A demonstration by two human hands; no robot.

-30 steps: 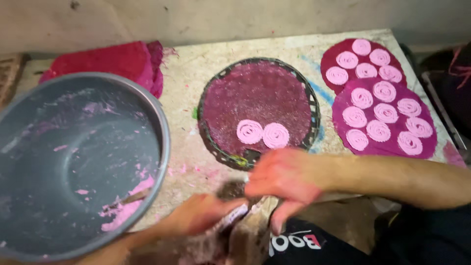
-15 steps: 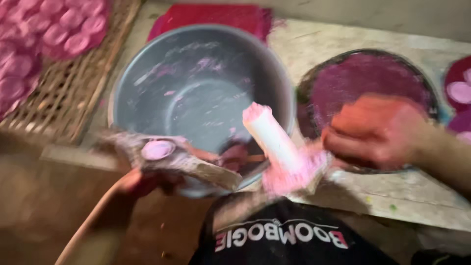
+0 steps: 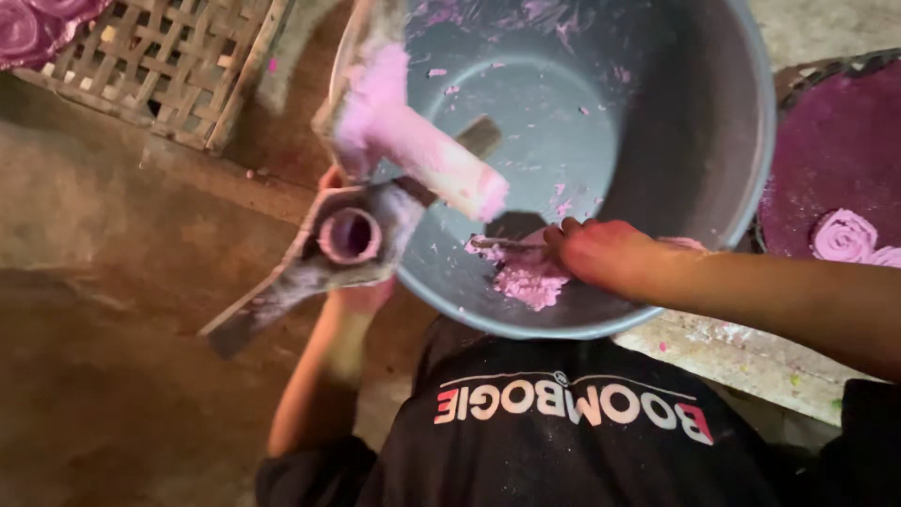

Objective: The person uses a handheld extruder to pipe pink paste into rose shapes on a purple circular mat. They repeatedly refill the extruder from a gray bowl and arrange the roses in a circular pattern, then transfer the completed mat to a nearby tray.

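My left hand grips a grey wooden press from below, held over the near-left rim of a big grey basin. The press has a round pink-stained barrel. Its hinged plunger, coated in pink dough, is swung up. My right hand reaches into the basin and rests on a lump of pink dough. A thin flat scraper sticks out from its fingertips.
A round woven tray lined with purple cloth holds pink dough spirals at the right. A bamboo lattice rack with more pink spirals on purple cloth lies top left. Brown earthen floor is below left.
The view has dropped closer to the basin. My right hand left the plunger and went down into the basin onto the dough. The left hand keeps holding the press.
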